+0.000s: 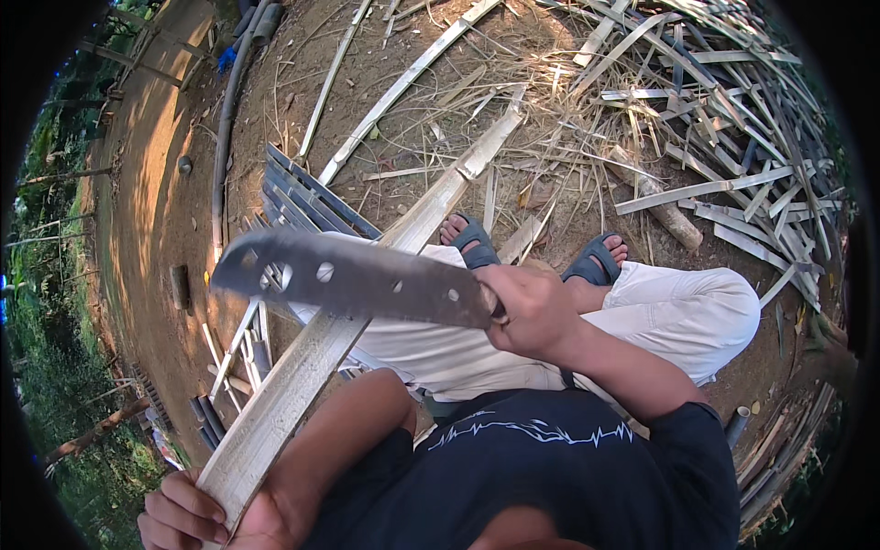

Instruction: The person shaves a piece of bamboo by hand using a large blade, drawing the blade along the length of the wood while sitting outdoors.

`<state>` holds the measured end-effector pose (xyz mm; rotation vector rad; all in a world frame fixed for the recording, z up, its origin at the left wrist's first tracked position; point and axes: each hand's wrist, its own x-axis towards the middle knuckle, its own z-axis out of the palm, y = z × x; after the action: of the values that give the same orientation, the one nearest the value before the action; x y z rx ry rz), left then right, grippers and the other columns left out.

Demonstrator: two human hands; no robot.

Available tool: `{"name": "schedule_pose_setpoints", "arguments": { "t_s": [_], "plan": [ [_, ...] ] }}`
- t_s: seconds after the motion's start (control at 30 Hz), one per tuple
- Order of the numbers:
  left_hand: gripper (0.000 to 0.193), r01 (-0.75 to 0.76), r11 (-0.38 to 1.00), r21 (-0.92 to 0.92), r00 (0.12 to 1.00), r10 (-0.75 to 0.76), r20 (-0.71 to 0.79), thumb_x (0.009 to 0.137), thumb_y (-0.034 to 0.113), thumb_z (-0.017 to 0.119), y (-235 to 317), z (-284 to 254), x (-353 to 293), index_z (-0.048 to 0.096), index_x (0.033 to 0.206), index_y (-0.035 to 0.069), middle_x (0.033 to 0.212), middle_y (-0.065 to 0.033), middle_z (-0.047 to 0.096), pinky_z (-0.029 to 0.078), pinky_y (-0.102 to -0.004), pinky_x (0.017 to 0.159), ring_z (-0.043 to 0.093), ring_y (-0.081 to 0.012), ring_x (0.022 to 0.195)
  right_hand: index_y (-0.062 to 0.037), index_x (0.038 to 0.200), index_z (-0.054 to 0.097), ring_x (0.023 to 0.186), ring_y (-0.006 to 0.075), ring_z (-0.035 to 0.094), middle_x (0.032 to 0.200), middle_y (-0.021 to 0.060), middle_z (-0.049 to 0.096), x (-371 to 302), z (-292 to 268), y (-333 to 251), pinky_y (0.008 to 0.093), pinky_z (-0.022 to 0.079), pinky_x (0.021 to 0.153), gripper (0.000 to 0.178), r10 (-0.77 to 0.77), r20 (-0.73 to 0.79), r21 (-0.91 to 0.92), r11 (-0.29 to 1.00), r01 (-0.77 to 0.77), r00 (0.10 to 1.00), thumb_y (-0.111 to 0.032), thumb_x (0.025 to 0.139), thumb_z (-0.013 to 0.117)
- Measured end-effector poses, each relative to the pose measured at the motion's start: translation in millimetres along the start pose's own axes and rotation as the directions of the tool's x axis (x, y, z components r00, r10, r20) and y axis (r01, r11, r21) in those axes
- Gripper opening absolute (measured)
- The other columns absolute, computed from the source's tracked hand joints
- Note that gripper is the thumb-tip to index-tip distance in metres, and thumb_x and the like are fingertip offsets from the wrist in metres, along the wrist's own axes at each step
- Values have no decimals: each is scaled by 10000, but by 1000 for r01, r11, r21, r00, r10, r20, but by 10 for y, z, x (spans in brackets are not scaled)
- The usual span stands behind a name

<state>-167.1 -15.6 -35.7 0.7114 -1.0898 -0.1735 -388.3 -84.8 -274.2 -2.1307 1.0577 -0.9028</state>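
Note:
A long split bamboo piece [284, 385], pale inside with a node near its far end, slants from the lower left up across my lap toward the ground ahead. My left hand [206, 518] is wrapped round its near end. In my right hand [532, 307] is the handle of a machete [357, 280], whose broad dark blade has several holes and points left. The blade lies across the bamboo in the picture; whether it touches the wood I cannot tell. My fingers cover most of the handle.
Split bamboo strips [733, 137] lie heaped at the far right, beside a short round bamboo length [660, 206]. Thin shavings [513, 137] litter the ground ahead. Dark slats [312, 197] are stacked left of my feet. A long pole [225, 156] lies farther left. My sandalled feet [472, 240] are near the bamboo.

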Motion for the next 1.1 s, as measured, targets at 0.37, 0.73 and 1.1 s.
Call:
{"name": "schedule_pose_setpoints", "arguments": {
  "t_s": [0.37, 0.73, 1.1],
  "plan": [
    [304, 38, 996, -79, 999, -36, 30, 915, 171, 460, -30, -20, 12, 312, 650, 152, 589, 7, 248, 212, -260, 478, 235, -106, 492, -29, 925, 586, 728, 392, 657, 756, 169, 644, -65, 50, 526, 478, 518, 655, 247, 218, 31, -23, 976, -218, 975, -122, 741, 722],
    [287, -24, 1000, -7, 997, 24, -70, 904, 151, 479, -163, -30, 85, 312, 670, 149, 597, 11, 273, 206, -258, 457, 241, -111, 485, -25, 951, 581, 750, 385, 682, 793, 199, 667, 16, 164, 779, 489, 537, 667, 223, 401, 82, -42, 916, -399, 912, -134, 776, 665],
    [256, 54, 998, 41, 998, -53, -22, 868, 161, 500, -205, -245, 313, 321, 685, 149, 574, 6, 272, 222, -262, 465, 252, -113, 477, -12, 986, 588, 764, 408, 675, 798, 203, 684, 227, 352, 1456, 478, 547, 678, 274, 649, 59, -207, 752, -626, 759, -131, 750, 662]
  ]
}}
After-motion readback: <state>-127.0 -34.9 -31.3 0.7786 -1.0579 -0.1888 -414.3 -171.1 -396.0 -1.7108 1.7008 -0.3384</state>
